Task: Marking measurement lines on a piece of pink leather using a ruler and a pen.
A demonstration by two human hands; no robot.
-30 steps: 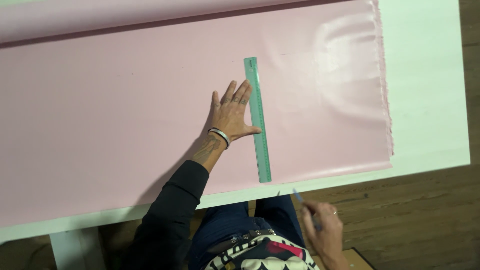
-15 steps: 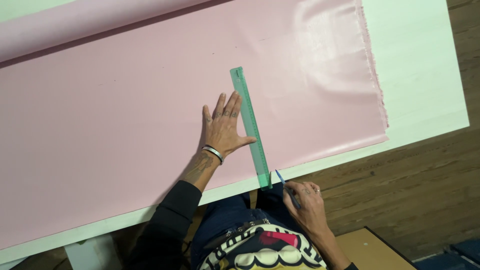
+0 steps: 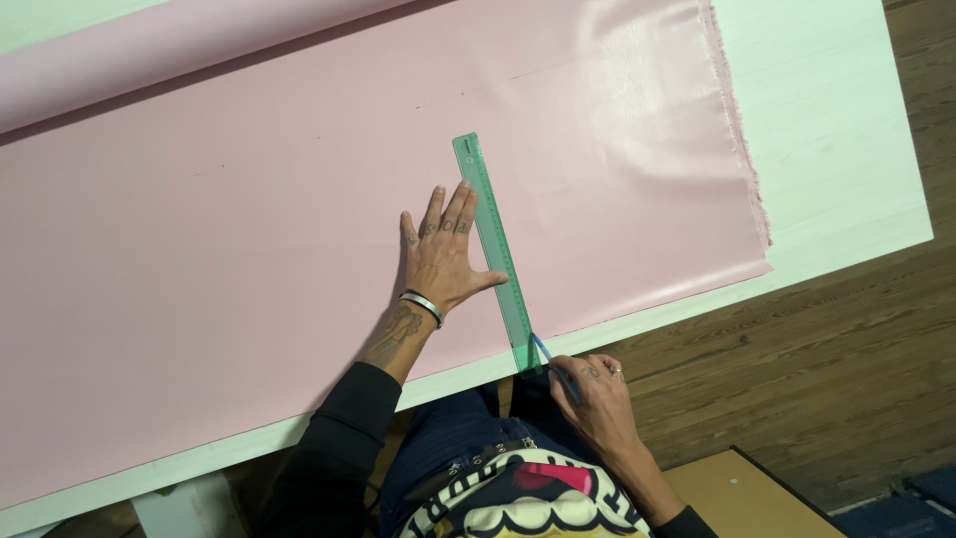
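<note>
The left hand [image 3: 439,261] lies flat on the pink fabric [image 3: 249,249], fingers spread and pointing toward the far side, with the index finger and thumb pressed against the left edge of the green ruler [image 3: 493,254]. Its grip is wide and closes on nothing; it is a downward press, which looks meant to keep the ruler from sliding on the smooth, slightly glossy cloth. The ruler runs from the far middle of the fabric to its near edge, tilted a little, its near end at the fabric's hem close to the edge of the white surface [image 3: 836,120].

The right hand [image 3: 596,394] sits at the near edge of the surface, its grip narrow and closed around a blue pen [image 3: 554,367]. The pen tip meets the ruler's right side at its near end, so the straight edge can guide it.

The fabric covers most of the surface; its frayed right edge leaves a bare white strip on the right. A rolled length of the same cloth [image 3: 199,45] lies along the far side. Wooden floor [image 3: 817,369] shows to the right.
</note>
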